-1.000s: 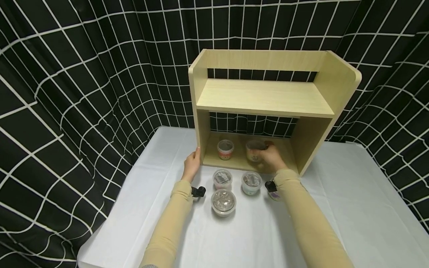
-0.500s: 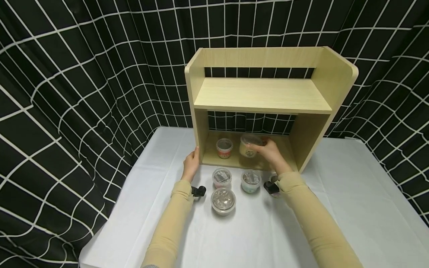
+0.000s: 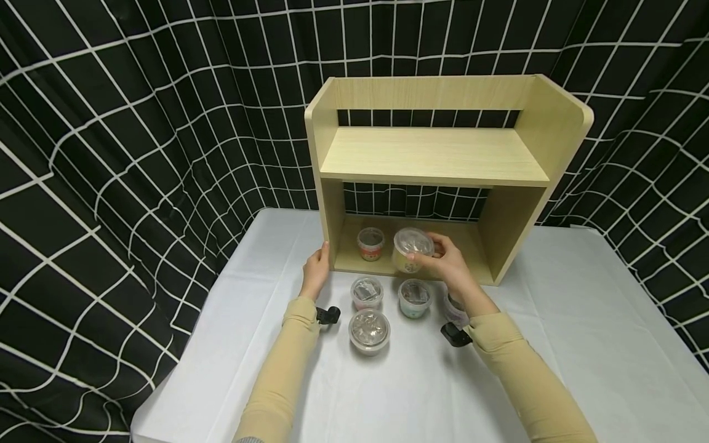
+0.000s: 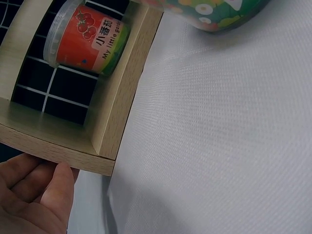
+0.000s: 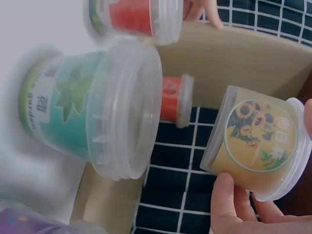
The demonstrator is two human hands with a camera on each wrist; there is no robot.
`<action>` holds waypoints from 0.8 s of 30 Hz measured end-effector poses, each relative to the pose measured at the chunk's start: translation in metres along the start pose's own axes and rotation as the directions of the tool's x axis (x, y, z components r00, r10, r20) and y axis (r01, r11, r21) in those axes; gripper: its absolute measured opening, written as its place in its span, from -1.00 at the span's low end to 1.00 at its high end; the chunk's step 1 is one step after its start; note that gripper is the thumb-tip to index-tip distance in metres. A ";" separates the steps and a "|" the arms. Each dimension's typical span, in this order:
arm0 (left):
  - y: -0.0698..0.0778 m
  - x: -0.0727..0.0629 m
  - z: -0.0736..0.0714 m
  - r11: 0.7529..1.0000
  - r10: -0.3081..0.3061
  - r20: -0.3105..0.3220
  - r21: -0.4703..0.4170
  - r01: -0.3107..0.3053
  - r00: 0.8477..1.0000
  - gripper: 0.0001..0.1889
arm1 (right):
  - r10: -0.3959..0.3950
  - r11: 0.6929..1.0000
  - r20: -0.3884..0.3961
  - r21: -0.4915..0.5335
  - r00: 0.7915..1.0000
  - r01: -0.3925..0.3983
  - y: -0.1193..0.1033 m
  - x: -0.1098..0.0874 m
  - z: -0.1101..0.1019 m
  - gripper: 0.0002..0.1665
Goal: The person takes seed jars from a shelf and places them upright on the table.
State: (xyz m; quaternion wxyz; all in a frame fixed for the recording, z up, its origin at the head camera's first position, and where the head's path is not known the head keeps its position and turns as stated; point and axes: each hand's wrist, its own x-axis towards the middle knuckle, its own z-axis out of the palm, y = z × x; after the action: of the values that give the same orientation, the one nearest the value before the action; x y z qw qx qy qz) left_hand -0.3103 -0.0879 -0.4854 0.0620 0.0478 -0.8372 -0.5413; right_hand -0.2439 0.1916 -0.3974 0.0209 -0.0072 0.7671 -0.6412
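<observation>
My right hand [image 3: 451, 264] holds a clear lidded tub with a yellow sunflower label [image 5: 261, 139], gripped between thumb and fingers. In the head view this yellow tub [image 3: 412, 249] is held near the front of the lower shelf board, lid upward and slightly tilted. My left hand [image 3: 317, 271] touches the outer side of the left panel of a pale wooden shelf unit [image 3: 437, 154]. The left wrist view shows its thumb and bent fingers against that panel's outside. A red tub with a tomato label [image 4: 90, 36] stands on the lower board, left of the yellow tub.
On the white tablecloth [image 3: 410, 394] before the shelf stand a pink tub [image 3: 367, 295], a green tub [image 3: 414, 299], a purple tub [image 3: 456, 312] partly behind my right wrist, and another lidded tub [image 3: 369, 332] closer to me. A black gridded curtain [image 3: 166, 123] surrounds the table.
My right hand has lifted the yellow tub and carried it left, then toward the shelf's front. More of the purple tub shows now. The left hand stays at the panel.
</observation>
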 end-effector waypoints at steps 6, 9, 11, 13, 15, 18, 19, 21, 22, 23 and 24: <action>-0.001 0.002 0.000 1.000 -0.003 -0.003 0.007 0.003 1.000 -0.22 | -0.035 0.999 -0.018 -0.032 0.999 0.034 0.002 -0.016 0.000 0.00; -0.001 0.003 0.001 1.000 -0.009 -0.002 0.004 0.009 1.000 -0.22 | -0.051 0.997 -0.045 -0.059 0.998 0.048 0.004 -0.023 -0.001 0.02; -0.001 0.002 0.001 1.000 -0.014 0.000 0.001 0.014 1.000 -0.21 | -0.060 0.996 -0.056 -0.069 0.997 0.056 0.006 -0.028 -0.001 0.03; -0.002 0.002 0.002 1.000 -0.016 0.003 -0.002 0.016 1.000 -0.20 | -0.062 0.996 -0.055 -0.075 0.997 0.058 0.003 -0.036 -0.002 0.03; -0.002 0.003 0.002 1.000 -0.016 0.002 -0.003 0.016 1.000 -0.20 | -0.061 0.996 -0.051 -0.068 0.997 0.058 0.003 -0.042 -0.002 0.03; -0.003 0.003 0.002 1.000 -0.012 0.009 -0.009 0.012 1.000 -0.20 | -0.052 0.997 -0.050 -0.052 0.997 0.050 0.003 -0.052 -0.002 0.02; -0.003 0.003 0.002 1.000 -0.012 0.011 -0.012 0.012 1.000 -0.20 | -0.049 0.998 -0.048 -0.046 0.998 0.047 0.004 -0.055 -0.002 0.01; -0.003 0.003 0.002 1.000 -0.013 0.014 -0.020 0.014 1.000 -0.20 | -0.050 0.998 -0.056 -0.043 0.997 0.048 0.011 -0.059 -0.002 0.00; -0.002 0.002 0.002 1.000 -0.012 0.018 -0.022 0.012 1.000 -0.19 | -0.048 0.998 -0.059 -0.042 0.997 0.046 0.012 -0.062 -0.001 -0.02; -0.002 0.002 0.002 1.000 -0.012 0.019 -0.022 0.012 1.000 -0.19 | -0.048 0.998 -0.063 -0.040 0.997 0.045 0.013 -0.065 -0.001 -0.03; -0.002 0.002 0.002 1.000 -0.013 0.019 -0.023 0.013 1.000 -0.19 | -0.049 0.998 -0.066 -0.037 0.997 0.047 0.014 -0.068 -0.001 -0.04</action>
State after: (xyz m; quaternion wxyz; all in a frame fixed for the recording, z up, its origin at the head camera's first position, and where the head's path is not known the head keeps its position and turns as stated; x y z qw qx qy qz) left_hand -0.3127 -0.0875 -0.4880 0.0514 0.0475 -0.8311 -0.5518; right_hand -0.1755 0.1972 -0.4097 -0.0203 -0.0046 0.7783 -0.6275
